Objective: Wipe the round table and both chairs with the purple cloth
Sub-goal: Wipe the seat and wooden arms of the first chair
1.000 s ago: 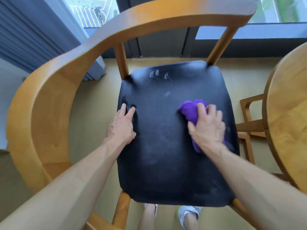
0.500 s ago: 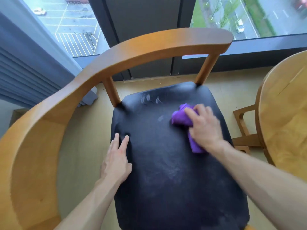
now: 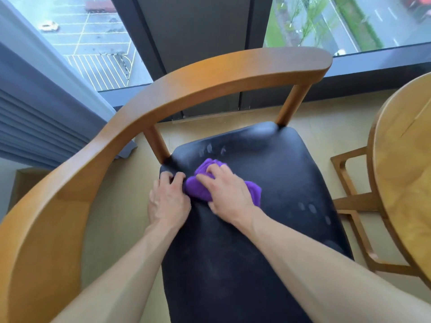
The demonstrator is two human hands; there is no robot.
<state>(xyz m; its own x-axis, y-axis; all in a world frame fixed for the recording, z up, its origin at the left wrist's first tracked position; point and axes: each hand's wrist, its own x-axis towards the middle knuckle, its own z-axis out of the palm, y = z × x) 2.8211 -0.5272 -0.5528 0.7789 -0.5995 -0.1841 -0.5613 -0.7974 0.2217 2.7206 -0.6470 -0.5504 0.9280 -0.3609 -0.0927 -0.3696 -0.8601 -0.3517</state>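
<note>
On the chair's black seat (image 3: 268, 229), the right hand (image 3: 227, 194) is pressing the bunched purple cloth (image 3: 200, 190) with curled fingers while the left hand (image 3: 168, 199), fingers bent over the seat edge, is crowding it, risking missed smudges (image 3: 307, 207).

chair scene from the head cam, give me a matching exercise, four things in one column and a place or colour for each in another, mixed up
Things:
1. purple cloth
2. left hand
3. round table
4. curtain

Descriptions:
A. pale wood, at the right edge of the view
B. grey-blue, by the window on the left
C. under the right hand on the black seat
D. at the seat's left edge, beside the cloth

Pairs: 1-C, 2-D, 3-A, 4-B
</note>
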